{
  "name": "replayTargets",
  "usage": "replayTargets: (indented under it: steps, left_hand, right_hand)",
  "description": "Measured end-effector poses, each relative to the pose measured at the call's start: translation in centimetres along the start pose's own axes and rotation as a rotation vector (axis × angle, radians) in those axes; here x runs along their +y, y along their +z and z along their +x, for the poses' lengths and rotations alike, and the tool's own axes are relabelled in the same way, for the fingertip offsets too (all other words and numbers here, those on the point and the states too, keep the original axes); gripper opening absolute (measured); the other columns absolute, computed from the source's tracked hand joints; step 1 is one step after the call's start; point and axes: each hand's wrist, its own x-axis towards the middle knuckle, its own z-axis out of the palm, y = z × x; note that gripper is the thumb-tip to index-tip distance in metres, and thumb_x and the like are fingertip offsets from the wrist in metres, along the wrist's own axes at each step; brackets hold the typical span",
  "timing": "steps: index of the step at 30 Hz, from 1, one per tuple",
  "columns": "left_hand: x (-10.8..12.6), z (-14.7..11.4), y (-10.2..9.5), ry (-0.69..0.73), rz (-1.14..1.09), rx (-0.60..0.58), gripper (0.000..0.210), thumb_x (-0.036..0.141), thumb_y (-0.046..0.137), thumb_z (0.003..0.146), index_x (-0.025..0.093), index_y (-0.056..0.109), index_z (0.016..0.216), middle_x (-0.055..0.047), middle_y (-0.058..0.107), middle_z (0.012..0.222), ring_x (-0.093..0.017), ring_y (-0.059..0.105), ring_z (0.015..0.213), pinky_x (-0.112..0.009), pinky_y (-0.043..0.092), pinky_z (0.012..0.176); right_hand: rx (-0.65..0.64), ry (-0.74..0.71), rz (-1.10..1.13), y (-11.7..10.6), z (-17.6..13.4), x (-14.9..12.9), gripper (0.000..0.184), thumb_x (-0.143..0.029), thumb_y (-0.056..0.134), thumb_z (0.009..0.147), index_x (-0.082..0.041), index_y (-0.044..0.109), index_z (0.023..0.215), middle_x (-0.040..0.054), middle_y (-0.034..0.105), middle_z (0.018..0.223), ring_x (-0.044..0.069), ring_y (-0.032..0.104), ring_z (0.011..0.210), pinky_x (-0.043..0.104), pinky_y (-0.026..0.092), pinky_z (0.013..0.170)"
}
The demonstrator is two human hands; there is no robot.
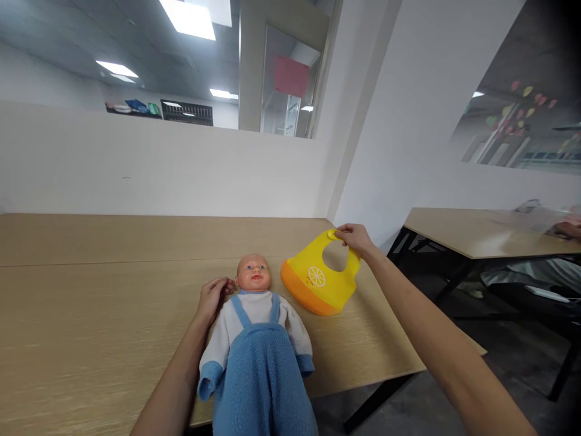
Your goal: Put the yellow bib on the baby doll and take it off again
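A baby doll [258, 339] in blue overalls and a white top lies face up on the wooden table [91, 327], its legs toward me. My left hand [215, 297] rests on the tabletop close beside the doll's head, fingers curled; whether they grip anything is hidden. To the right of the doll, my right hand [356, 238] pinches a yellow bib [333, 275] by its neck strap. The bib has an orange pocket along its lower edge and a white citrus-slice print. It is tilted, with its pocket end near the tabletop.
A white wall [158, 172] with windows rises behind the table. The table's front edge runs below the bib. On the right stands a second table [485, 233] with black legs, a chair [540, 303] and part of another person [568, 229] at its far side.
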Motion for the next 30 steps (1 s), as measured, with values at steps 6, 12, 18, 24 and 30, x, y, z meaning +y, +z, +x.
replayTargets:
  steps: [6,12,18,24,30]
  left_hand:
    - [0.1,-0.1,0.1,0.005,0.012,0.025,0.031,0.044,0.072,0.061,0.013,0.070,0.066,-0.005,0.066,0.067,-0.014,0.056,0.060,-0.025,0.041,0.060]
    - [-0.3,0.1,-0.2,0.015,0.027,-0.021,0.029,0.043,0.071,0.064,0.014,0.067,0.062,-0.003,0.064,0.062,-0.014,0.055,0.059,-0.025,0.040,0.060]
    - [-0.3,0.1,-0.3,0.005,0.021,-0.018,0.026,0.041,0.072,0.064,0.015,0.068,0.063,-0.003,0.065,0.064,-0.013,0.055,0.060,-0.024,0.040,0.060]
    - [0.0,-0.1,0.0,-0.018,0.000,-0.001,0.026,0.040,0.074,0.063,0.015,0.068,0.063,-0.003,0.065,0.064,-0.012,0.053,0.059,-0.024,0.040,0.060]
    - [0.3,-0.3,0.1,-0.040,-0.001,0.021,0.026,0.039,0.075,0.062,0.014,0.068,0.064,-0.003,0.065,0.065,-0.012,0.054,0.061,-0.024,0.041,0.061]
  right_hand:
    - [0.019,0.091,-0.082,1.0,0.8,7.0,0.008,-0.014,0.066,0.071,-0.012,0.065,0.078,0.0025,0.066,0.066,0.006,0.048,0.042,0.019,0.039,0.043]
    - [0.146,0.232,-0.092,0.5,0.7,11.2,0.021,-0.020,0.062,0.073,-0.013,0.063,0.093,0.0026,0.066,0.061,0.012,0.055,0.046,0.021,0.041,0.046]
    - [0.220,0.283,-0.028,0.2,0.8,14.3,0.031,-0.019,0.064,0.071,-0.015,0.061,0.102,0.0066,0.069,0.072,0.018,0.065,0.060,0.027,0.050,0.056]
    - [0.226,0.269,0.066,0.6,0.7,16.9,0.029,-0.018,0.064,0.073,-0.017,0.061,0.102,0.0097,0.069,0.087,0.020,0.068,0.075,0.027,0.052,0.061]
    - [0.227,0.256,0.102,0.7,1.2,18.4,0.037,-0.027,0.062,0.079,-0.015,0.060,0.114,0.0124,0.069,0.097,0.017,0.065,0.075,0.024,0.048,0.059]
